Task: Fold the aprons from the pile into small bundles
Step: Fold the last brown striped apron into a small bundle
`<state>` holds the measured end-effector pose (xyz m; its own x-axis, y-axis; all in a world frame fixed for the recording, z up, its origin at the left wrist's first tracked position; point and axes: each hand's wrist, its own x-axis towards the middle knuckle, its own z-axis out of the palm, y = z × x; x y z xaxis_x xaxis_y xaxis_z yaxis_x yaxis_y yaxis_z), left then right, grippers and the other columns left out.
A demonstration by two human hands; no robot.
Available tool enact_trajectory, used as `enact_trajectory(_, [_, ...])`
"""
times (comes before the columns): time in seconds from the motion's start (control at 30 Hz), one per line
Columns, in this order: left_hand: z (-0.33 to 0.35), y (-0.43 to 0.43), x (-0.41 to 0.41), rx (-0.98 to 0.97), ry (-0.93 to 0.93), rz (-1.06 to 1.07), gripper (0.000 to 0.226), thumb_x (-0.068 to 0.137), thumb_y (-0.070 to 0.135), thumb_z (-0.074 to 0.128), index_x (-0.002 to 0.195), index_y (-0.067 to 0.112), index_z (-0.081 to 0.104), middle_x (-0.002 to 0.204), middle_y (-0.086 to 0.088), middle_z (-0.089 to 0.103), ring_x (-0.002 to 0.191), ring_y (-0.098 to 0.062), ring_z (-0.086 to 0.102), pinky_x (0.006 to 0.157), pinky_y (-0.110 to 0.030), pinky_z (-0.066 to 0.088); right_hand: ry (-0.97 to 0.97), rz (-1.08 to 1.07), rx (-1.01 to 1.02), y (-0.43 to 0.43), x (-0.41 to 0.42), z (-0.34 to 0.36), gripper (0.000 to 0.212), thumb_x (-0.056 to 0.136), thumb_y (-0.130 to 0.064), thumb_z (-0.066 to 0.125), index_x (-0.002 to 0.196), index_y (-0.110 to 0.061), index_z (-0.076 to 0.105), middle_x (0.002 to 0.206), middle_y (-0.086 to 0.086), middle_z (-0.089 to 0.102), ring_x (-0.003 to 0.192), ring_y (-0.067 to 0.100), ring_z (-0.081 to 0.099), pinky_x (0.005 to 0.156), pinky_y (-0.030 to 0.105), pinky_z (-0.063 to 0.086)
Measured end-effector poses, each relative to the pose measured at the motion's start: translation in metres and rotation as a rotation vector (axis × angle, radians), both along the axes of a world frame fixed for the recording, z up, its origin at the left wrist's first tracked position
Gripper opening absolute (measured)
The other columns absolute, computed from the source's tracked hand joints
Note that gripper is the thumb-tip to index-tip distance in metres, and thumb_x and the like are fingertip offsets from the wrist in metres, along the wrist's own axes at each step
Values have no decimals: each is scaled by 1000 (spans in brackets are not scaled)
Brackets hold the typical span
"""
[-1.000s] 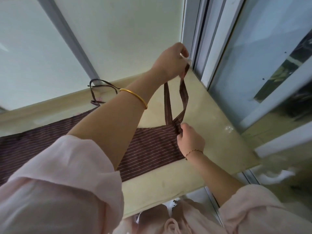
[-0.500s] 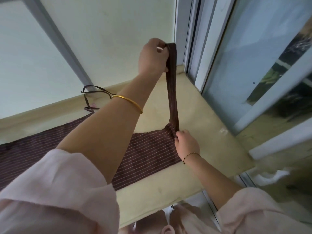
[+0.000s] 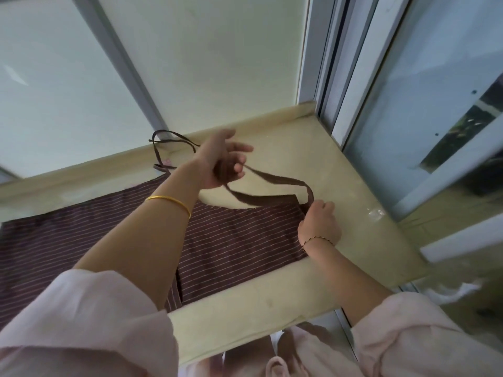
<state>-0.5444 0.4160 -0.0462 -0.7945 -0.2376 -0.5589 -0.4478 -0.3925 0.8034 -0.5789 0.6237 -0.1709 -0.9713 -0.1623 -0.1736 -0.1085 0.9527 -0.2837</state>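
Your left hand (image 3: 223, 164) has dropped from up by the window frame to just above the counter (image 3: 340, 164), and the neck strap (image 3: 275, 180) it was pulling taut now sags in a slack loop. That hand holds the strap only loosely, with the fingers half curled round it. Your right hand (image 3: 318, 224) pinches the apron (image 3: 231, 240) at its top corner, where the strap joins, near the counter's right end. The apron lies flat along the counter. With so light a hold the strap could slip free and twist. The waist tie (image 3: 168, 140) lies loose at the far edge, so it could get caught in the fold and leave a lumpy bundle.
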Motion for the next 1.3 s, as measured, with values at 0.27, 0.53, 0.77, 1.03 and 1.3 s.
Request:
enact_trajectory(0.27, [-59, -16, 35, -653, -366, -299, 18, 89, 6, 60, 107, 7, 56, 59, -5, 57, 42, -10, 48, 38, -19, 39, 151, 570, -112, -18, 18, -5, 27, 92, -7, 51, 118, -14, 54, 115, 3, 52, 97, 16, 52, 72, 26, 52])
enact_trajectory(0.53, [-76, -21, 54, -873, -621, -655, 20, 92, 24, 58, 85, 6, 63, 69, -5, 58, 71, -22, 55, 70, -30, 49, 7, 77, -238, -6, 3, -11, 12, 94, -11, 52, 105, -7, 49, 113, 9, 43, 62, 22, 53, 56, 31, 45])
enact_trajectory(0.77, [-84, -15, 54, -857, -633, -539, 29, 95, 22, 54, 114, -1, 58, 100, -12, 55, 80, -26, 55, 69, -33, 51, -35, -55, -180, 5, -4, -16, 21, 95, -31, 52, 103, -12, 51, 109, 5, 49, 69, 22, 49, 61, 31, 40])
enact_trajectory(1.03, [-80, -16, 46, -656, -663, -412, 30, 93, 22, 57, 115, 2, 58, 111, -18, 61, 86, -26, 60, 72, -31, 52, -87, -74, -170, 16, -17, -14, 17, 88, -29, 50, 86, -15, 61, 98, 4, 57, 74, 26, 57, 64, 29, 43])
enact_trajectory(1.3, [-86, -15, 56, -709, -764, -584, 44, 94, 24, 56, 133, 5, 44, 133, -23, 47, 107, -38, 59, 84, -41, 54, 91, 43, -29, 11, -11, 0, 11, 90, -13, 52, 101, -10, 51, 100, 8, 54, 73, 20, 44, 58, 30, 38])
